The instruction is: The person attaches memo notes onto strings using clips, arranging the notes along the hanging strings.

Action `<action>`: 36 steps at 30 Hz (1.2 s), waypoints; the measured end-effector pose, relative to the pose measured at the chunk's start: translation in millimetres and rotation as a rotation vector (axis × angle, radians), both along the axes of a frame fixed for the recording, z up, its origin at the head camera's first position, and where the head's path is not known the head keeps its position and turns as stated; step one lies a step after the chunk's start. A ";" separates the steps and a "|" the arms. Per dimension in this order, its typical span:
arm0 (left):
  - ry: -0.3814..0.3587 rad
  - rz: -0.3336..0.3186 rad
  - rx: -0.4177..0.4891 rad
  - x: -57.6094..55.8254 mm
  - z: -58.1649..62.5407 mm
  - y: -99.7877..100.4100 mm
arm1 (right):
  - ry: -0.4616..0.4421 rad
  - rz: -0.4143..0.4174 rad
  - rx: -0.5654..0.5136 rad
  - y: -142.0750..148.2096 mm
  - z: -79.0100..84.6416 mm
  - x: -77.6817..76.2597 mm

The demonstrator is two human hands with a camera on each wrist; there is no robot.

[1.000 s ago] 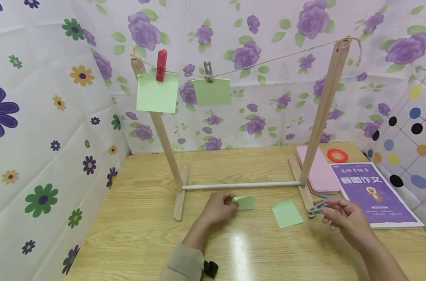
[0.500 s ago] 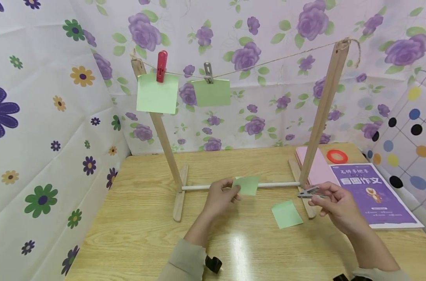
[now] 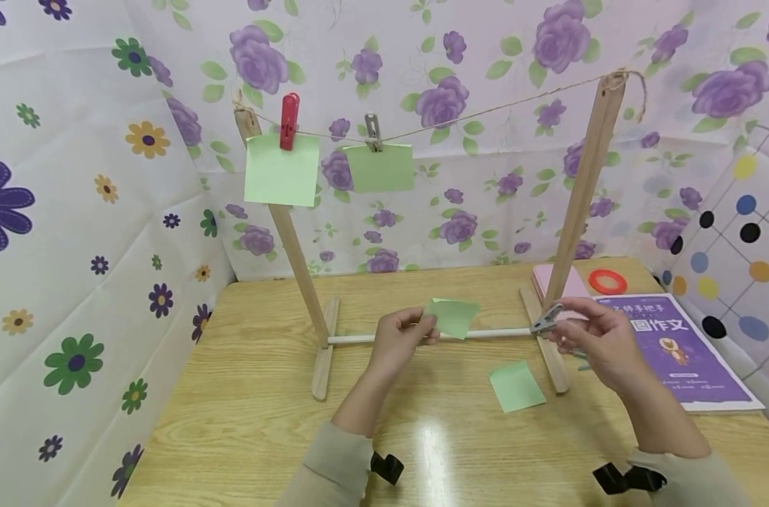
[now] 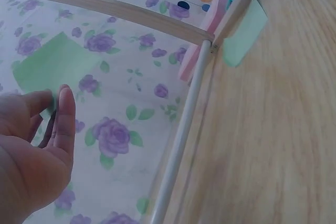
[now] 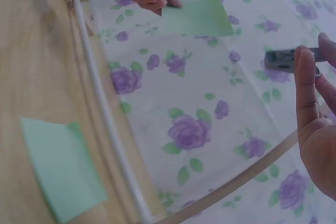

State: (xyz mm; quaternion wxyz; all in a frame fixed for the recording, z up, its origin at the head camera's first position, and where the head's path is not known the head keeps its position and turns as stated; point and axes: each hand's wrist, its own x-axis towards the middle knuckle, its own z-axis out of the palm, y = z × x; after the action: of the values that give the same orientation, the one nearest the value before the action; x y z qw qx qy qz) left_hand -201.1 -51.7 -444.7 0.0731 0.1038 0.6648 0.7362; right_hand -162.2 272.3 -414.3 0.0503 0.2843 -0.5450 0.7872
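My left hand (image 3: 402, 338) pinches a green sticky note (image 3: 454, 317) by its left edge, above the table and level with the rack's white bar (image 3: 486, 333) in the head view. Between the thumb and fingers of my right hand (image 3: 596, 341) is a grey clothespin (image 3: 547, 320), its nose pointing left, near the foot of the right post. Another green note (image 3: 517, 386) lies on the table between the hands. On the twine (image 3: 479, 113) hang two green notes: one (image 3: 282, 172) under a red clothespin (image 3: 289, 121), one (image 3: 381, 169) under a grey clothespin (image 3: 373, 132).
Wooden posts (image 3: 584, 190) on flat feet hold up the twine. Behind the right post lie a pink case (image 3: 558, 282), a red ring (image 3: 608, 282) and a purple book (image 3: 695, 359). Floral cloth (image 3: 460, 169) hangs behind the table (image 3: 245, 394).
The left hand has lifted its sticky note off the table, up and slightly right. My right hand has risen and moved left with the grey clothespin.
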 end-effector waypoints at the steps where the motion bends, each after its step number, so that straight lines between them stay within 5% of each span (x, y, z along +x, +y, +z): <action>1: -0.002 0.006 0.009 -0.7 2.7 1.3 | 0.019 -0.011 0.015 -0.1 5.6 -1.6; 11: -0.020 0.098 0.060 -9.0 22.2 11.3 | 0.237 -0.133 0.242 -2.2 67.9 -12.7; 21: -0.017 0.256 0.143 -16.6 44.1 18.2 | 0.430 -0.206 0.306 -11.7 116.8 -26.2; 29: 0.013 0.274 0.239 -22.2 67.9 24.3 | 0.556 -0.259 0.373 -23.7 163.1 -40.4; 36: 0.055 0.266 0.305 -23.4 89.7 31.9 | 0.591 -0.204 0.328 -37.9 202.5 -49.9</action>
State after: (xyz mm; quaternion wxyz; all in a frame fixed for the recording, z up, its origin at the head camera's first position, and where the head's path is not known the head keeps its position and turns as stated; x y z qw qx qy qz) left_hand -224.5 -19.8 -355.0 -0.0595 0.0447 0.5553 0.8283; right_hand -212.1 234.3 -211.8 0.2380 0.4480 -0.6517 0.5638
